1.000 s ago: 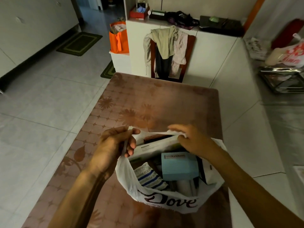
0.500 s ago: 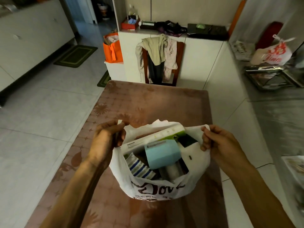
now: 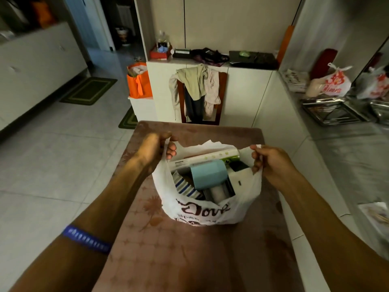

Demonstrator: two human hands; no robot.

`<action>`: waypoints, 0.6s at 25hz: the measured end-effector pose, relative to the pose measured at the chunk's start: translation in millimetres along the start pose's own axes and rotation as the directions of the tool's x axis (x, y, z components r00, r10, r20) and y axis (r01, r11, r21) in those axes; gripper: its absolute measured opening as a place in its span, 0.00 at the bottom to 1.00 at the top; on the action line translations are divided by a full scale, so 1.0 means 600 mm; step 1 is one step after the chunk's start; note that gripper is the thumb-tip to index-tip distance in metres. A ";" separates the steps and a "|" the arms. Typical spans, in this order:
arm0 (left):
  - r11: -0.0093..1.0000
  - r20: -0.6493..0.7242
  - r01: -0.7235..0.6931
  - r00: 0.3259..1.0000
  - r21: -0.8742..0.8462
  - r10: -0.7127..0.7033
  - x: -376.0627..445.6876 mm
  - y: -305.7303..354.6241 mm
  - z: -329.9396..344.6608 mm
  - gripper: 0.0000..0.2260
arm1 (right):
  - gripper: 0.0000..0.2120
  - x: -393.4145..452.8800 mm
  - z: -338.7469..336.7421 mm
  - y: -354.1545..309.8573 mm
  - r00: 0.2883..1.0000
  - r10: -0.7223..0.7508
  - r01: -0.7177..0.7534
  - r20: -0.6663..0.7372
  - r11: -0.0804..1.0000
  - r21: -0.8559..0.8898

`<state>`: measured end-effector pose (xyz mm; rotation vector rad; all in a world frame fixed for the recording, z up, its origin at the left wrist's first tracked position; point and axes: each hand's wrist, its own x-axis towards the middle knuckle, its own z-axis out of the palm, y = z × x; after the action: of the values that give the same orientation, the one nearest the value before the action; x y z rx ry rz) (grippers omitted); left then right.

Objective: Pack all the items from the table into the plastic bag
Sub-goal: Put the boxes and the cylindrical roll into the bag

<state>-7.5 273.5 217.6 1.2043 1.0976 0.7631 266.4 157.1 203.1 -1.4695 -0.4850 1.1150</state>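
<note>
Standing upright, plastic bag (image 3: pixel 207 209) (mouth up), both hands pinching handles

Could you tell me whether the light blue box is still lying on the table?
No, the light blue box sits inside the plastic bag, among the other packed items.

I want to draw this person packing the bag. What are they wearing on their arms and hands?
Both arms are bare, with no sleeves in view and no gloves. The left forearm wears a blue wristband with small pale markings, too blurred to read. The left hand and right hand show no rings or watch.
</note>
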 end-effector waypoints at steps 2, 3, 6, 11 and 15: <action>0.993 0.003 0.037 0.999 0.111 -0.037 0.024 -0.008 -0.019 0.15 | 0.10 0.021 -0.002 0.005 0.997 0.059 -0.061 -0.055 0.997 -0.047; 0.986 0.012 0.041 0.999 0.164 -0.043 0.034 -0.009 -0.031 0.17 | 0.11 0.028 -0.003 0.006 0.994 0.082 -0.086 -0.069 0.995 -0.052; 0.953 0.068 0.046 0.995 0.299 -0.069 0.052 0.004 -0.057 0.15 | 0.12 0.039 -0.001 0.005 0.992 0.097 -0.103 -0.078 0.992 -0.069; 0.941 0.048 0.063 0.995 0.334 -0.083 0.052 -0.004 -0.046 0.09 | 0.13 0.037 0.017 0.010 0.990 0.069 -0.092 -0.124 0.978 -0.188; 0.951 0.072 0.053 0.994 0.306 -0.079 0.036 -0.014 -0.029 0.09 | 0.13 0.035 0.007 0.020 0.986 0.051 -0.089 -0.158 0.966 -0.243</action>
<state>-17.5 297.1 204.3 1.4370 1.2089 0.4980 269.3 173.6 185.0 -1.7890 -0.4823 1.0152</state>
